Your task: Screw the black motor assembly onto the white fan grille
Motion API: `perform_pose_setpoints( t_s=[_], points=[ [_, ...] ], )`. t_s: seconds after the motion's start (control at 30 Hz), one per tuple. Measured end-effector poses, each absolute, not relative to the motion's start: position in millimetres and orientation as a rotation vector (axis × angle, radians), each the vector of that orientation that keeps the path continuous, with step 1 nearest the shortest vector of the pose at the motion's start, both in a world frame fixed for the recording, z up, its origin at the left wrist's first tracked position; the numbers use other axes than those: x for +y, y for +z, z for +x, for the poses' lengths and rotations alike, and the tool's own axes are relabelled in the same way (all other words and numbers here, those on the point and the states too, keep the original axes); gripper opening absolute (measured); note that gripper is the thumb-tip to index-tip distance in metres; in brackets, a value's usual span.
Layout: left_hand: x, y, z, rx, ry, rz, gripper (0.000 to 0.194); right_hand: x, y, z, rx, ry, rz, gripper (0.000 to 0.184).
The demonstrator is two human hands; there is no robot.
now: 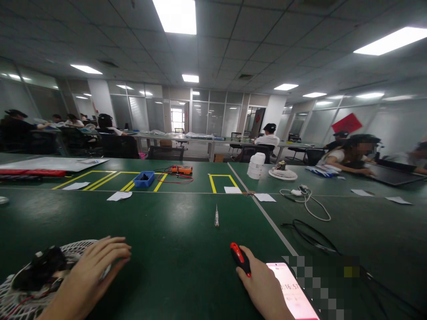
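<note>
My left hand (91,271) lies with its fingers stretched over the rim of a white wire fan grille (71,249) at the lower left; a black motor part (40,266) with wires sits on the grille. My right hand (263,289) is curled around the red and black handle of a screwdriver (240,258) resting on the green table (180,249). A phone (293,293) with a lit pink screen lies just right of that hand. A small clear-handled screwdriver (216,216) lies farther out on the table, apart from both hands.
Beyond lie a blue parts bin (144,179), an orange multimeter (182,169) with red leads, paper slips, a white cable (308,200), a black cable (310,238), another white fan (283,173) and a white container (256,165). Several people sit at desks behind and to the right.
</note>
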State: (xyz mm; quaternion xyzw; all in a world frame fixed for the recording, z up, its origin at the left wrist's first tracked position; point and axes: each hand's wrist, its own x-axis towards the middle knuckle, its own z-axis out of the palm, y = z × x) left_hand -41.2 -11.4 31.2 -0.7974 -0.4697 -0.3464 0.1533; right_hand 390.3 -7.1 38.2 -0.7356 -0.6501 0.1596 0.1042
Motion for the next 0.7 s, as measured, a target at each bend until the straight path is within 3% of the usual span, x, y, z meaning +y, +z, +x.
perform_pose_setpoints(
  t_s=[0.1,0.43,0.57,0.7],
  points=[
    [-6.7,23.2,12.9,-1.192,-0.933,-2.432,0.011,-8.6,40.8,389.8,-1.902,0.463,-2.178,0.054],
    [-6.4,5.0,150.0,-1.539,-0.966,-2.921,0.021,-12.8,46.9,386.4,-1.846,0.406,-2.124,0.054],
    [-7.0,0.4,167.7,-1.524,-0.929,-2.971,0.031,-12.0,38.9,386.6,-1.874,0.308,-2.030,0.049],
    [-10.4,-4.0,164.2,-1.352,-0.661,-3.082,0.064,-9.6,29.5,386.0,-1.905,0.182,-1.928,0.046]
  ],
)
